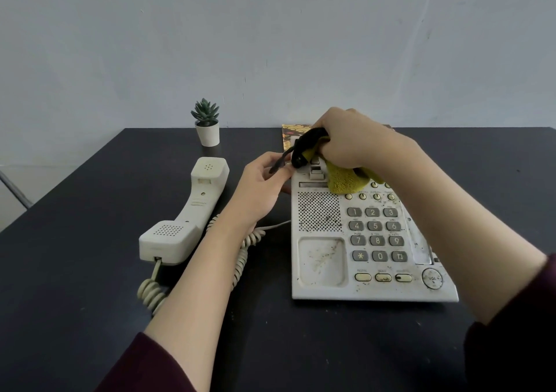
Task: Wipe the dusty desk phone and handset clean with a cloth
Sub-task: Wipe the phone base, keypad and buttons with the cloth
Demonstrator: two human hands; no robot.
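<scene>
Desk phone (pixel 361 241), off-white, speckled with grime, on dark desk (pixel 90 211). Handset (pixel 189 211) lies left of phone, earpiece up, coiled cord (pixel 243 253) between them. Right hand (pixel 352 141) clenched on yellow cloth (pixel 346 181), pressed at phone's top edge. Left hand (pixel 261 187) pinches cloth's black strap (pixel 285 156) beside phone's upper-left corner. Potted succulent (pixel 207 122) behind handset.
</scene>
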